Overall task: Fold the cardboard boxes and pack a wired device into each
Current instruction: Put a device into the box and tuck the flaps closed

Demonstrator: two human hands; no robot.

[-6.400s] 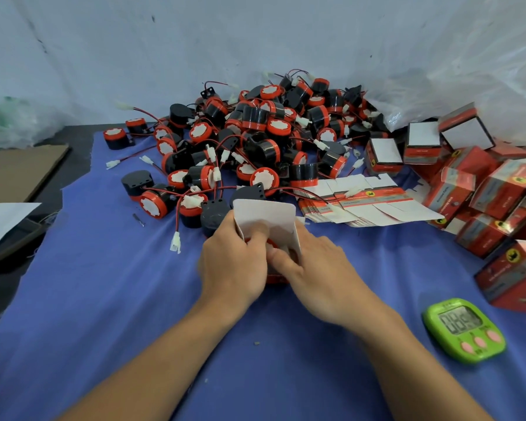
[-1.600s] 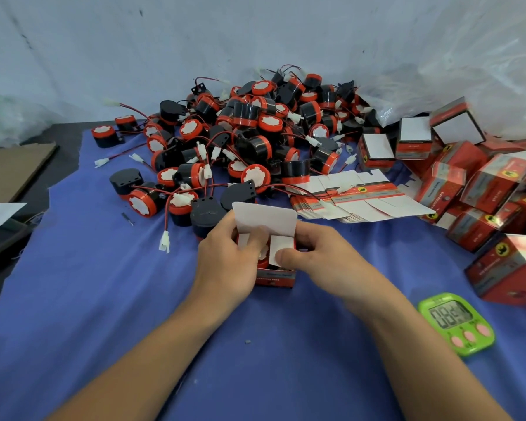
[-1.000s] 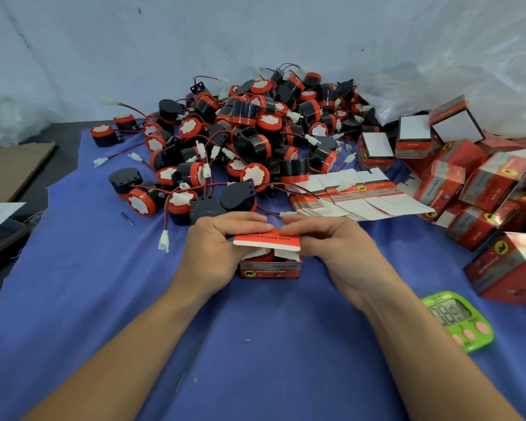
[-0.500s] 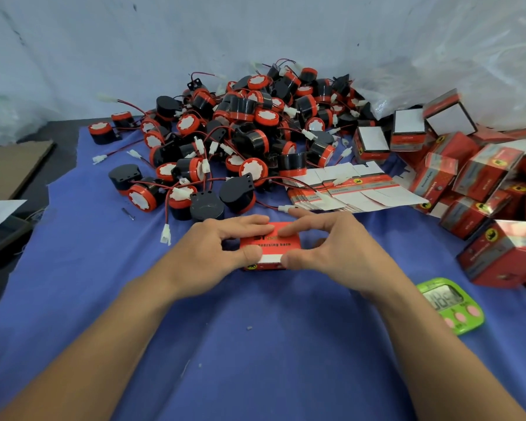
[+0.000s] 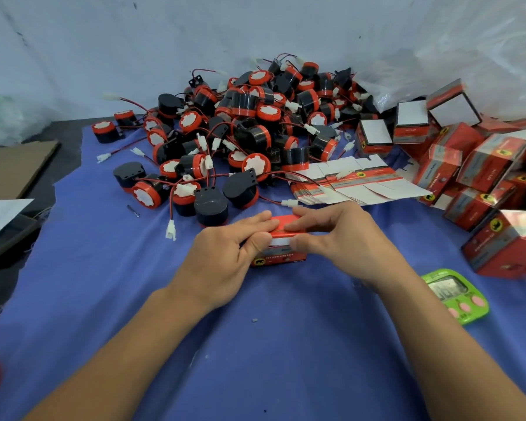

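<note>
Blue-clothed desk [image 5: 255, 344] — my left hand [image 5: 225, 256] and right hand [image 5: 340, 238] pinch the small red cardboard box [image 5: 281, 257], seating its lid, I judge.

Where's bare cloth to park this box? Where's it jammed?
Widest: blue cloth nearside of the box, between the forearms. Also left of the left hand, nearside of the loose white connector. Narrow gap between right hand and green timer. Jammed: device pile behind the box, flat carton stack and packed boxes to the right.
</note>
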